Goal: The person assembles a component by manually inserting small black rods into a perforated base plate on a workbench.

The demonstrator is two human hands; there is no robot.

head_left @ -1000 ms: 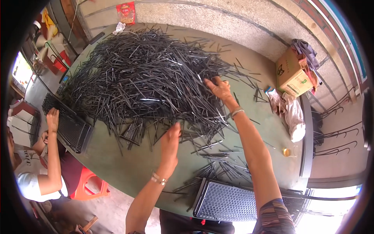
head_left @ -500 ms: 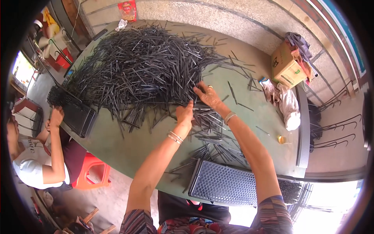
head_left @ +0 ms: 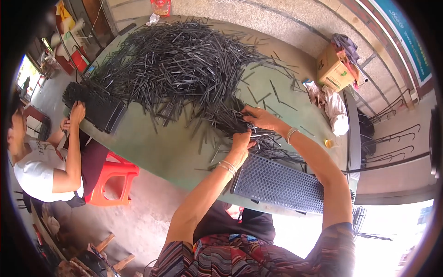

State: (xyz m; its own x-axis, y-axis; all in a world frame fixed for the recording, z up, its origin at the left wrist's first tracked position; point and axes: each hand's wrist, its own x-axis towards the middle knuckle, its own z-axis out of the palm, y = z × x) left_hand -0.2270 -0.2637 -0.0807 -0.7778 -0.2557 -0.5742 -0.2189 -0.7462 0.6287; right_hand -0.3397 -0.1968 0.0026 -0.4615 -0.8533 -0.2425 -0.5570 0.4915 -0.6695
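A large heap of thin black sticks (head_left: 177, 64) covers the far middle of the green table (head_left: 147, 138). A trail of loose sticks (head_left: 226, 117) runs from the heap toward me. My right hand (head_left: 264, 119) has its fingers curled over sticks at the near end of this trail. Just nearer to me, my left hand (head_left: 241, 144) is closed at the same bunch, its fingertips partly hidden. Right below both hands, at the table's near edge, lies a black rectangular tray with rows of round holes (head_left: 281, 182). More sticks lie along its far side.
At the left, a person (head_left: 41, 161) on a red stool (head_left: 113, 180) handles another black tray (head_left: 104, 111). A cardboard box (head_left: 333, 69), white plastic bags (head_left: 334, 108) and a small amber cup (head_left: 329, 143) stand at the right. A stone wall (head_left: 272, 23) bounds the far side.
Both my hands have moved from the heap's edge toward me and right, nearer the holed tray, drawing sticks along. The view has shifted a little.
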